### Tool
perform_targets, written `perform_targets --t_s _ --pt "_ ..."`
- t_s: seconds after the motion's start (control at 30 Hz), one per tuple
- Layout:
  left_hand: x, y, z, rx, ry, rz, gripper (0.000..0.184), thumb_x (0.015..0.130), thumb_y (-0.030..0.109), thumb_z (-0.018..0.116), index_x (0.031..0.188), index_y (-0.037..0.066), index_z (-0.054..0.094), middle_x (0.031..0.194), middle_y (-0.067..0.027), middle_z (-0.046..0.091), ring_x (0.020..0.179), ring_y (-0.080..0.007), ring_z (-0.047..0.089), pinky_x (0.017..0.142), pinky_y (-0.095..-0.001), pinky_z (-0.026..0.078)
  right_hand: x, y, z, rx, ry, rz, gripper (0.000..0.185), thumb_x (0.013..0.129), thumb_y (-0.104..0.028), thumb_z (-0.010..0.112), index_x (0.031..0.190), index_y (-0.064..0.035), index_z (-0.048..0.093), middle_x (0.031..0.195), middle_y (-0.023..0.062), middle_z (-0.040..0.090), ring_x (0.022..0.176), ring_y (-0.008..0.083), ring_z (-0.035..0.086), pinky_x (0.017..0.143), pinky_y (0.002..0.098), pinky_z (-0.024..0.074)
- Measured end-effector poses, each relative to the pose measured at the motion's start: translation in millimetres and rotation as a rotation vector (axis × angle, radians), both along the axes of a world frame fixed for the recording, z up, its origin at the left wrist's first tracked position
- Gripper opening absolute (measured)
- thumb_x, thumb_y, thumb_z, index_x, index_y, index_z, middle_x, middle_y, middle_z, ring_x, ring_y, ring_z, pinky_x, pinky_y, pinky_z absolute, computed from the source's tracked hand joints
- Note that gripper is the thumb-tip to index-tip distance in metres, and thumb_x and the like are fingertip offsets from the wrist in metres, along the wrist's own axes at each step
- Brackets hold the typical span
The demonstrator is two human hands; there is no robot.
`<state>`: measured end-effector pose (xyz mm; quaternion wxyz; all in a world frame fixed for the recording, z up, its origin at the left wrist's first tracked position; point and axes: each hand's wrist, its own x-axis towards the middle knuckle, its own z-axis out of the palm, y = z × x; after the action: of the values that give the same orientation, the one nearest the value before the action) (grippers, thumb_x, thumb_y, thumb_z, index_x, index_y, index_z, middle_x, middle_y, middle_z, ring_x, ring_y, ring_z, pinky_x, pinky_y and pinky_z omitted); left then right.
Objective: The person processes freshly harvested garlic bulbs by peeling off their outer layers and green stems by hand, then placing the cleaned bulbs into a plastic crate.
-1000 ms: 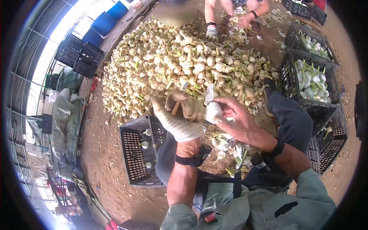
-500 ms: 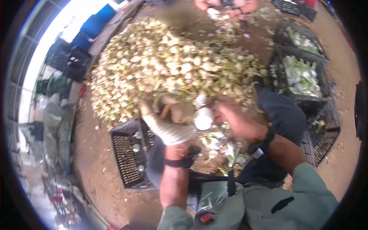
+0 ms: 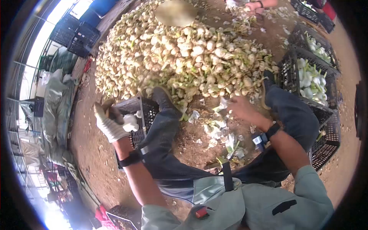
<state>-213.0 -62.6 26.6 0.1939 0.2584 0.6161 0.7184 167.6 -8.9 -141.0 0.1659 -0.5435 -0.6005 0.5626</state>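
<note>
My left hand (image 3: 109,122), in a pale ribbed glove, is closed on a white garlic bulb (image 3: 130,123) at the near left. Below that bulb is a black plastic crate (image 3: 143,111), with another pale bulb partly visible inside. My right hand (image 3: 244,110) is bare, with its fingers curled in front of the heap. A strip of garlic skin (image 3: 222,104) shows at its fingertips; whether they grip it I cannot make out. White peelings (image 3: 215,128) lie on the ground between my legs.
A large heap of garlic bulbs (image 3: 180,57) spreads ahead of my feet. At the right stand black crates with white bulbs and green stems (image 3: 312,82). Another person's hand (image 3: 253,5) works beyond the heap. Dark crates (image 3: 74,34) stand at the far left.
My left hand has swung left from the middle to above the crate, carrying the white bulb. My right hand has parted from it and moved slightly right.
</note>
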Motion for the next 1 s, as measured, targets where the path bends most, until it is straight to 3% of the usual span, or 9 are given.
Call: perform_targets --t_s 0.17,0.3,0.43,0.57,0.8,0.87,0.9,0.97,1.0 --pt "-34 -17 -4 0.113 -0.138 0.264 0.058 0.089 0.059 0.052 0.096 0.003 0.068 0.057 0.0014 0.047 0.046 -0.0092 0.039 0.042 -0.0239 0.032 20 11 -62 -0.028 -0.312 0.120 0.026 0.083 -0.019 0.059 0.096 0.0034 0.061 0.078 0.0162 0.066 0.065 0.0268 0.065 0.063 0.0388 0.0516" --pt "6 15 2 0.249 -0.414 -0.057 0.055 0.092 0.055 0.050 0.092 0.002 0.067 0.057 -0.0007 0.051 0.048 -0.0093 0.045 0.041 -0.0239 0.034 -6 22 -121 0.539 -0.475 0.182 0.024 0.083 -0.021 0.064 0.096 -0.0009 0.061 0.091 0.0183 0.065 0.088 0.0313 0.063 0.075 0.0455 0.0476" --pt "57 23 6 0.221 -0.260 -0.253 0.054 0.096 0.050 0.045 0.102 0.002 0.067 0.056 0.0001 0.043 0.046 -0.0119 0.035 0.043 -0.0255 0.028 -52 34 -171 0.564 -0.684 0.560 0.063 0.081 -0.018 0.062 0.139 -0.0086 0.041 0.136 0.0259 0.043 0.127 0.0434 0.039 0.105 0.0535 0.0301" --pt "46 15 -13 0.289 -0.273 -0.646 0.055 0.100 0.047 0.037 0.109 0.000 0.065 0.053 0.0021 0.035 0.044 -0.0101 0.031 0.041 -0.0261 0.025 -80 -13 -185 0.198 -0.548 0.647 0.068 0.084 -0.026 0.062 0.146 -0.0131 0.035 0.148 0.0240 0.029 0.131 0.0426 0.033 0.107 0.0558 0.0261" --pt "55 9 -5 0.316 -0.286 -0.695 0.055 0.100 0.044 0.038 0.112 -0.004 0.062 0.053 0.0032 0.031 0.044 -0.0073 0.025 0.040 -0.0250 0.022 -35 -147 -172 0.533 -0.144 1.240 0.030 0.084 -0.038 0.059 0.102 -0.0154 0.068 0.116 0.0179 0.062 0.114 0.0335 0.055 0.098 0.0546 0.0366" --pt "59 5 -5 0.318 -0.321 -0.699 0.055 0.100 0.044 0.038 0.112 -0.004 0.062 0.053 0.0030 0.031 0.044 -0.0073 0.025 0.041 -0.0251 0.022 -42 -102 -155 -0.404 -0.483 1.131 0.028 0.083 -0.037 0.058 0.095 -0.0133 0.066 0.101 0.0173 0.065 0.095 0.0315 0.062 0.077 0.0446 0.0488" --pt "60 6 -5 0.329 -0.343 -0.690 0.055 0.100 0.044 0.038 0.111 -0.005 0.063 0.053 0.0027 0.030 0.045 -0.0078 0.024 0.041 -0.0252 0.022 -8 -90 -202 0.070 -0.462 0.947 0.034 0.084 -0.040 0.056 0.089 -0.0063 0.062 0.088 0.0168 0.064 0.078 0.0337 0.062 0.059 0.0419 0.0469" --pt "62 7 -2 0.353 -0.354 -0.687 0.055 0.100 0.044 0.037 0.110 -0.005 0.063 0.053 0.0025 0.029 0.045 -0.0083 0.024 0.042 -0.0253 0.022 31 -35 -252 0.495 -0.558 0.361 0.042 0.087 -0.041 0.055 0.090 0.0016 0.059 0.089 0.0229 0.062 0.083 0.0395 0.059 0.071 0.0477 0.0459" --pt "64 8 -2 0.323 -0.349 -0.655 0.056 0.100 0.044 0.037 0.109 -0.005 0.063 0.053 0.0024 0.029 0.045 -0.0088 0.024 0.042 -0.0253 0.022 -9 2 -130 0.378 -0.642 0.099 0.038 0.088 -0.034 0.057 0.096 0.0033 0.060 0.093 0.0260 0.061 0.088 0.0423 0.058 0.076 0.0493 0.0451"
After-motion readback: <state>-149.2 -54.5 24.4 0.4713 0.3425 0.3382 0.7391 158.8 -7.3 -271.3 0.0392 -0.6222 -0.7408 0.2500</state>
